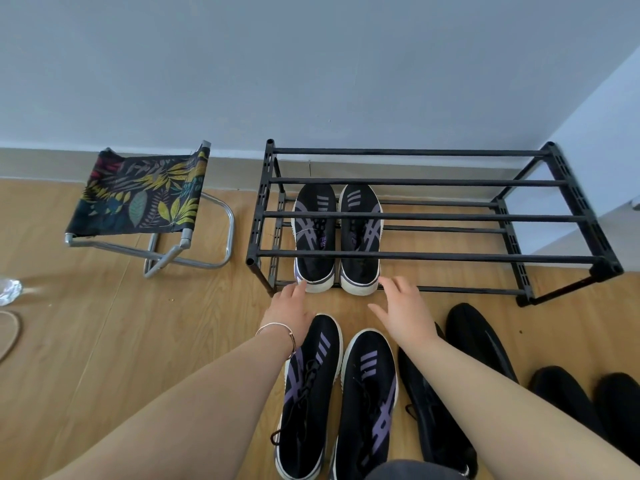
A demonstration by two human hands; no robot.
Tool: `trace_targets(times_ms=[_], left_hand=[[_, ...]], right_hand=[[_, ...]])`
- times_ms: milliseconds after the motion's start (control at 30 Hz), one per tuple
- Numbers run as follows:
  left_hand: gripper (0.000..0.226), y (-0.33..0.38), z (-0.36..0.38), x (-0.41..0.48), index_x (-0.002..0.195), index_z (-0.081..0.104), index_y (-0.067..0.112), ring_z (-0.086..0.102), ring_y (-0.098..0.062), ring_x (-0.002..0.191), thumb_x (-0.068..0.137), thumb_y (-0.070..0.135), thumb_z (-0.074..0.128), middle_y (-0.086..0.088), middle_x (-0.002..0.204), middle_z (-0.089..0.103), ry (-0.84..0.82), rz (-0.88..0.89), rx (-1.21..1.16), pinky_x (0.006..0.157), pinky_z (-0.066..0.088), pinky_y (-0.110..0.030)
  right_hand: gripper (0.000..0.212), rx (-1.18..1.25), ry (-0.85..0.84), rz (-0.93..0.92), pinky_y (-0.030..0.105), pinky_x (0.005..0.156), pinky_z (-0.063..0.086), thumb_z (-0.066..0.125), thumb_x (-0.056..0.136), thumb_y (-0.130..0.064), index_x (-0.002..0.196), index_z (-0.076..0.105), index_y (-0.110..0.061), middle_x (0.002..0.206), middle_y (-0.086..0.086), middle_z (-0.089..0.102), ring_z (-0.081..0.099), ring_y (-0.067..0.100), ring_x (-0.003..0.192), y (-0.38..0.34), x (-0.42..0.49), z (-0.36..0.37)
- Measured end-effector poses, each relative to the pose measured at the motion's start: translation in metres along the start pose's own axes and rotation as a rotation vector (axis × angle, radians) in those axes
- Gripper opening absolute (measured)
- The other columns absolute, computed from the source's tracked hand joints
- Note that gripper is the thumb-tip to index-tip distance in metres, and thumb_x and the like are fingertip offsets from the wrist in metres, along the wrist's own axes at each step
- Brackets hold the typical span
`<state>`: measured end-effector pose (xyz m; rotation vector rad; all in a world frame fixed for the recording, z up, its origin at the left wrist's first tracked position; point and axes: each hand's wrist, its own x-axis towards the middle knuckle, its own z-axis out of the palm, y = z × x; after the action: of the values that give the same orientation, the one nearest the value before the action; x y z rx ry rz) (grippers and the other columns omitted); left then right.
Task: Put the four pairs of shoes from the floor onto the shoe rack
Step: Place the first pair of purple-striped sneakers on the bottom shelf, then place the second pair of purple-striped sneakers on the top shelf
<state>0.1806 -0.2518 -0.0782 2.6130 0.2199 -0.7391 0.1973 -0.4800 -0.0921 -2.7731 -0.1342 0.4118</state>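
At rack's left front edge: racked pair (337, 237), heels toward hands
Left hand (289, 311): open, empty
Right hand (403, 311): open, empty
Next pair (337, 393): directly beneath both hands, long axes toward shoe rack (433, 255)

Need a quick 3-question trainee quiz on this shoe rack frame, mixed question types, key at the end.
1. True or false: the purple-striped pair on the rack sits on the top tier of the shoe rack.
2. How many pairs are on the wooden floor in front of the rack?
3. Multiple choice: what stands left of the rack? A) a bucket B) a folding stool C) a box

Key
1. False: it sits on the lower tier, at the left end, heels toward the camera.
2. Three: the purple-striped pair on the floor and two plain black pairs. The left hand and right hand are open, holding nothing.
3. B
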Motion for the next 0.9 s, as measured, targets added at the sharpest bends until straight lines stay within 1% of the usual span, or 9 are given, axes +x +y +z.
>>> trace_targets(times_ms=[167,300,467,533,600,667,733,800,900], left_hand=[[0.074,-0.002,0.003,-0.021,0.156,0.021,0.016,0.026,-0.029,0.15,0.096,0.038,0.059,-0.009,0.162,0.028,0.106,0.184,0.474,0.119,0.03,-0.043],[0.068,-0.012,0.015,-0.037,0.154,0.024,0.014,0.026,-0.033,0.149,0.098,0.033,0.056,-0.013,0.16,0.029,0.104,0.206,0.584,0.12,0.028,-0.046],[0.067,-0.038,0.044,-0.072,0.156,0.025,0.017,0.024,-0.039,0.15,0.098,0.032,0.054,-0.016,0.162,0.028,-0.045,0.136,0.606,0.12,0.025,-0.052],[0.069,-0.049,0.056,-0.087,0.146,0.049,0.016,0.046,-0.042,0.137,0.085,0.037,0.072,-0.019,0.148,0.051,-0.066,0.113,0.582,0.108,0.042,-0.057],[0.076,-0.06,0.067,-0.098,0.12,0.073,0.012,0.068,-0.042,0.109,0.053,0.038,0.095,-0.018,0.118,0.072,-0.089,0.102,0.579,0.082,0.059,-0.055],[0.08,-0.07,0.078,-0.104,0.107,0.079,0.011,0.073,-0.041,0.094,0.036,0.04,0.1,-0.017,0.104,0.076,-0.06,0.087,0.527,0.068,0.062,-0.053],[0.079,-0.071,0.081,-0.111,0.117,0.075,0.014,0.072,-0.038,0.1,0.048,0.047,0.095,-0.015,0.113,0.073,-0.104,0.053,0.508,0.072,0.062,-0.05],[0.074,-0.068,0.081,-0.12,0.145,0.052,0.02,0.058,-0.034,0.126,0.081,0.051,0.073,-0.009,0.142,0.057,-0.082,0.022,0.441,0.094,0.054,-0.045],[0.064,-0.063,0.082,-0.117,0.155,0.022,0.025,0.04,-0.028,0.136,0.1,0.049,0.044,-0.003,0.154,0.036,-0.104,-0.072,0.329,0.103,0.045,-0.038]], right_hand=[[0.06,-0.271,0.026,-0.169,0.044,0.096,0.056,0.081,0.082,-0.035,0.133,0.062,-0.01,0.129,0.011,0.064,0.06,0.033,0.122,0.007,-0.025,0.0],[0.056,-0.336,-0.003,-0.261,0.042,0.089,0.059,0.086,0.076,-0.031,0.124,0.067,-0.01,0.12,0.01,0.069,0.066,0.032,0.113,0.012,-0.053,0.002],[0.055,-0.317,-0.082,-0.28,0.041,0.098,0.058,0.085,0.077,-0.03,0.126,0.069,-0.012,0.122,0.008,0.071,0.068,0.027,0.115,0.024,-0.096,0.019],[0.056,-0.309,-0.1,-0.272,0.041,0.095,0.06,0.089,0.073,-0.032,0.123,0.072,-0.011,0.119,0.008,0.073,0.071,0.027,0.112,0.03,-0.113,0.028],[0.057,-0.296,-0.127,-0.269,0.04,0.09,0.062,0.092,0.068,-0.034,0.117,0.075,-0.012,0.114,0.007,0.075,0.073,0.026,0.107,0.034,-0.128,0.037],[0.057,-0.29,-0.144,-0.268,0.037,0.085,0.063,0.094,0.062,-0.038,0.112,0.077,-0.015,0.11,0.005,0.077,0.075,0.024,0.102,0.036,-0.141,0.044],[0.059,-0.271,-0.159,-0.245,0.033,0.078,0.064,0.096,0.056,-0.042,0.107,0.079,-0.016,0.105,0.004,0.078,0.076,0.021,0.095,0.036,-0.151,0.05],[0.06,-0.228,-0.181,-0.17,0.029,0.072,0.063,0.096,0.055,-0.044,0.107,0.079,-0.017,0.103,0.001,0.077,0.076,0.019,0.091,0.035,-0.16,0.056],[0.054,-0.131,-0.184,-0.052,0.026,0.08,0.059,0.084,0.076,-0.043,0.121,0.07,-0.018,0.114,-0.001,0.071,0.069,0.016,0.101,0.031,-0.168,0.06]])
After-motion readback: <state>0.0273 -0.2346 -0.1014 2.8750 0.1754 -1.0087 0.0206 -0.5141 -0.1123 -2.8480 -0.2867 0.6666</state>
